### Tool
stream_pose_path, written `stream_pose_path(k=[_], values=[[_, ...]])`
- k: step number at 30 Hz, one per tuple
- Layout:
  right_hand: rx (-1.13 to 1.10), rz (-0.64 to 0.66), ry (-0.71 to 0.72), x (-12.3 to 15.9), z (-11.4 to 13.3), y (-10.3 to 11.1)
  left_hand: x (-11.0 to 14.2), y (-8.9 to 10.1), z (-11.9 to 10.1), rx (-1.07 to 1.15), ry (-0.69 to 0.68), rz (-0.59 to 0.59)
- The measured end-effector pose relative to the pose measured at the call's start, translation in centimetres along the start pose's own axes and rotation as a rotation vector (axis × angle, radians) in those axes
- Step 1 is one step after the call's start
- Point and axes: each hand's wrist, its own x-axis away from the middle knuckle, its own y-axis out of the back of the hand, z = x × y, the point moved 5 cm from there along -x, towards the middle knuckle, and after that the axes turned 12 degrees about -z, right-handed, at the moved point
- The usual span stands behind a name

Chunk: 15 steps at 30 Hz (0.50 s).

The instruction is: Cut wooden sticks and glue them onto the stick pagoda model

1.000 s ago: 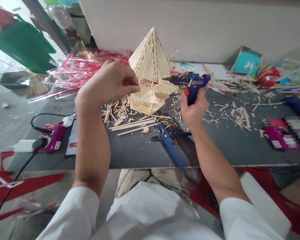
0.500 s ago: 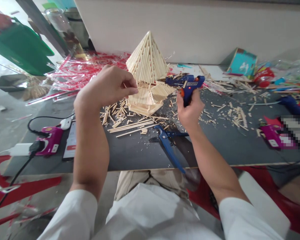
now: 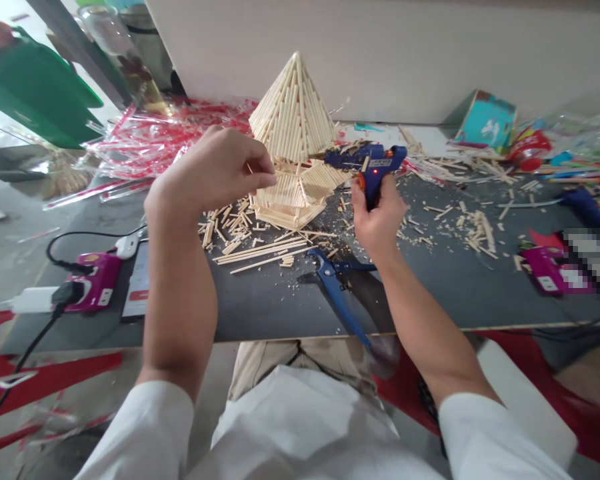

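A small pavilion model point(image 3: 294, 120) of pale wooden sticks, with a pointed roof over a many-sided base, stands at the middle of the table. My right hand point(image 3: 380, 217) is wrapped round a blue hot glue gun point(image 3: 377, 170) with a red light lit. Its nozzle points left, close to the lower edge of the roof. My left hand point(image 3: 225, 167) is at the model's left side, thumb and fingers bent together in a pinch. What they hold, if anything, is too small to make out. Blue cutting pliers point(image 3: 337, 293) lie on the table in front of the model.
Cut sticks point(image 3: 265, 255) and chips litter the table point(image 3: 280, 313). Red-striped plastic wrappers point(image 3: 145, 150) pile up at the left. Purple power strips stand at the left point(image 3: 97, 280) and right point(image 3: 545, 270), beside a phone point(image 3: 136, 283) on the left. A teal box point(image 3: 486, 120) sits at the back right.
The glue gun has shifted slightly left, its nozzle nearer the roof's edge. My left hand keeps its pinch by the model. The whole view has moved slightly.
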Motion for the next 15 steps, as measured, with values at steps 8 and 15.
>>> stream_pose_path(k=[8, 15], values=[[-0.06, 0.016, -0.02, 0.01, -0.25, -0.11, 0.03, -0.04, 0.1, 0.002, 0.02, 0.008], [-0.06, 0.012, -0.006, 0.06, -0.33, -0.09, 0.16, 0.12, -0.27, -0.024, 0.022, 0.036]])
